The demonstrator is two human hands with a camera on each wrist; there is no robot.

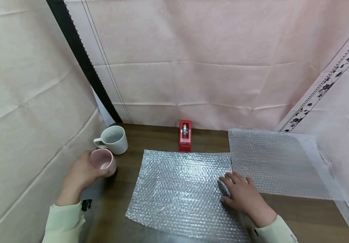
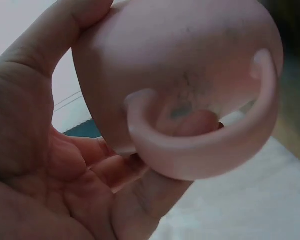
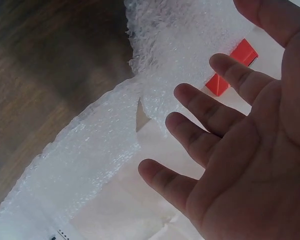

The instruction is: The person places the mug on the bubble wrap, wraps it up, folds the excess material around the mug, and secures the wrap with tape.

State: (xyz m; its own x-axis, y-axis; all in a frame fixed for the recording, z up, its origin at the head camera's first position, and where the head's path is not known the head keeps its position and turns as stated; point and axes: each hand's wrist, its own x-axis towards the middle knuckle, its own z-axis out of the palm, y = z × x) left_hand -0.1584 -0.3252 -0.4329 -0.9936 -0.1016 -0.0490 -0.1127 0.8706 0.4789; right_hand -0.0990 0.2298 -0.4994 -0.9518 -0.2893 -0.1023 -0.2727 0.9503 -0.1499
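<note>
My left hand [image 1: 83,172] grips a pink mug [image 1: 103,161] at the left of the table, thumb on its near side. In the left wrist view the handle of the pink mug [image 2: 190,155] shows, with a fingertip inside its loop. Just behind stands a white mug [image 1: 115,140], handle to the left. A sheet of bubble wrap [image 1: 183,192] lies flat in the middle of the table. Over its right edge is my right hand [image 1: 242,194], fingers spread and loosely straight; the right wrist view shows the palm of this hand [image 3: 250,145] holding nothing.
A red tape dispenser [image 1: 184,136] stands at the far edge of the bubble wrap. To the right lies a second bubble wrap sheet [image 1: 277,165], reaching the right-hand cloth. Pale cloth [image 1: 210,74] hangs behind and at both sides of the brown wooden table [image 1: 311,216].
</note>
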